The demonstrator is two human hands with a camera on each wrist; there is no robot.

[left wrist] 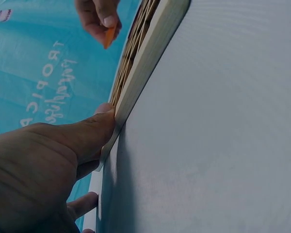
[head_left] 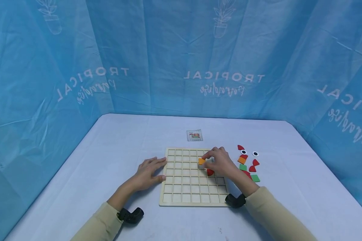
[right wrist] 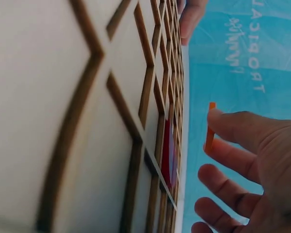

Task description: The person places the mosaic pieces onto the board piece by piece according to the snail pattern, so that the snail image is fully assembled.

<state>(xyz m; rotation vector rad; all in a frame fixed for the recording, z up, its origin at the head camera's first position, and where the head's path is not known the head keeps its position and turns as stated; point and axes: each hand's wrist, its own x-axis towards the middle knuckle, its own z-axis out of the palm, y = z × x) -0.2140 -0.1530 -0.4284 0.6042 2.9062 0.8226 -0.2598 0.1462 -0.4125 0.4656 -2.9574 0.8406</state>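
A wooden grid board (head_left: 178, 189) with raised lines lies flat on the table. My right hand (head_left: 221, 163) pinches an orange square tile (head_left: 201, 161) between thumb and forefinger, over the board's upper right part. In the right wrist view the tile (right wrist: 210, 131) appears edge-on, clear of the grid. One red rounded piece (head_left: 210, 172) sits in a cell just below this hand. At the board's left edge rests my left hand (head_left: 147, 172), fingers spread, with the thumb (left wrist: 99, 124) along the rim. Part of the board's right side is hidden by my right hand and forearm.
Right of the board lie loose pieces: red ones (head_left: 256, 162), green squares (head_left: 255, 178), an orange square (head_left: 241, 160) and white eye discs (head_left: 255, 154). A small gridded picture card (head_left: 194, 135) lies behind the board. Blue printed curtains (head_left: 175, 60) surround the white table (head_left: 132, 134).
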